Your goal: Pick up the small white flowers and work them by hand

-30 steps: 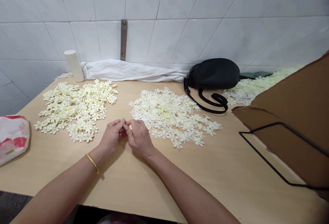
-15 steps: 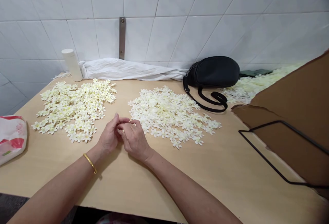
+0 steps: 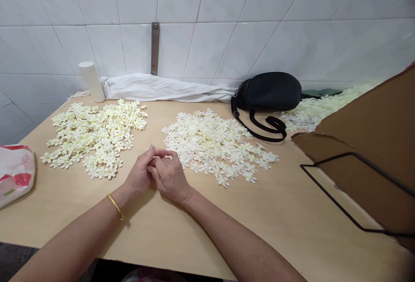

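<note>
My left hand (image 3: 140, 170) and my right hand (image 3: 170, 175) meet over the middle of the table (image 3: 155, 239), fingers curled and touching. Whatever lies between the fingertips, if anything, is hidden or too small to make out. A gold bangle (image 3: 115, 207) circles my left wrist. Beyond and left of the hands spreads a pile of cream-white flowers (image 3: 97, 137) with yellowish centres. Another pile of whiter flowers (image 3: 210, 141) lies just beyond my right hand.
Along the tiled wall stand a white bottle (image 3: 92, 81), a rolled white cloth (image 3: 155, 87) and a black bag (image 3: 272, 91) with its strap. At right are brown cardboard (image 3: 372, 152) and a black wire frame (image 3: 333, 198). A red-and-white packet (image 3: 16, 174) sits at far left.
My left hand has shifted slightly right, its thumb now raised closer to my right hand's fingers. My right hand's fingers have curled a little differently. The flower piles look the same.
</note>
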`<state>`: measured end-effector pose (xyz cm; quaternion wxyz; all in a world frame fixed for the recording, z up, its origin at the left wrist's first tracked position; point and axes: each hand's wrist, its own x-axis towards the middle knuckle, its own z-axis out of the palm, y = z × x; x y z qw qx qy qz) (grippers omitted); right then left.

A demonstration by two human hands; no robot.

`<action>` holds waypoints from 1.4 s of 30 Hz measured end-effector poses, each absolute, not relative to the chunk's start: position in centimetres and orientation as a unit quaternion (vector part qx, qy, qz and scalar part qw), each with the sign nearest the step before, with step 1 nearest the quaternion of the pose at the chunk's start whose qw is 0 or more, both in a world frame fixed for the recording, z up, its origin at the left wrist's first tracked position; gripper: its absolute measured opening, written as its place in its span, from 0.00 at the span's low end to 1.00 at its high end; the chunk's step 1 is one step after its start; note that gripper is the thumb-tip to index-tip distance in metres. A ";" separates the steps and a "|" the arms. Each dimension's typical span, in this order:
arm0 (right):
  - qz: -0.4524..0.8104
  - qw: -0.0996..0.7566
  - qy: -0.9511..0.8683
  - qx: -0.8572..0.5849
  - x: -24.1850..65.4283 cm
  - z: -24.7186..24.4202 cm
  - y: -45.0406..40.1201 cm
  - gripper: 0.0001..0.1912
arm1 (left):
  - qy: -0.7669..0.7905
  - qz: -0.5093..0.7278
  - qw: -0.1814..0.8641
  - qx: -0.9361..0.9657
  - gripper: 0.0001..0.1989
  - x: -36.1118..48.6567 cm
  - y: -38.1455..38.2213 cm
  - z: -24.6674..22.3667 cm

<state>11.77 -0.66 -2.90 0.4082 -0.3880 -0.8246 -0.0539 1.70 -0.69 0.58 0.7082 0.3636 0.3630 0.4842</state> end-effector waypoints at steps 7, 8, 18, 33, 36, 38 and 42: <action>-0.058 0.428 -0.807 -0.403 11.5 -2.5 -0.8 0.14 | 0.345 0.488 0.716 0.361 0.20 1.6 -0.5 0.1; -0.056 0.434 -0.803 -0.404 11.5 -2.5 -0.9 0.13 | 0.345 0.487 0.718 0.357 0.20 1.6 -0.5 0.1; -0.051 0.450 -0.804 -0.385 11.6 -2.2 -1.1 0.12 | 0.321 0.478 0.765 0.290 0.20 1.6 -0.3 0.5; -0.075 0.417 -0.828 -0.367 11.4 -2.4 -1.1 0.23 | 0.351 0.486 0.761 0.248 0.13 1.9 -0.7 0.0; -0.074 0.421 -0.829 -0.361 11.1 -2.3 -1.0 0.25 | 0.358 0.479 0.768 0.230 0.14 1.9 -0.6 -0.2; -0.077 0.421 -0.827 -0.364 10.9 -2.3 -0.9 0.26 | 0.363 0.468 0.774 0.223 0.15 1.8 -0.4 -0.4; -0.079 0.417 -0.825 -0.373 10.7 -2.4 -0.9 0.25 | 0.354 0.461 0.785 0.215 0.13 1.7 -0.2 -0.8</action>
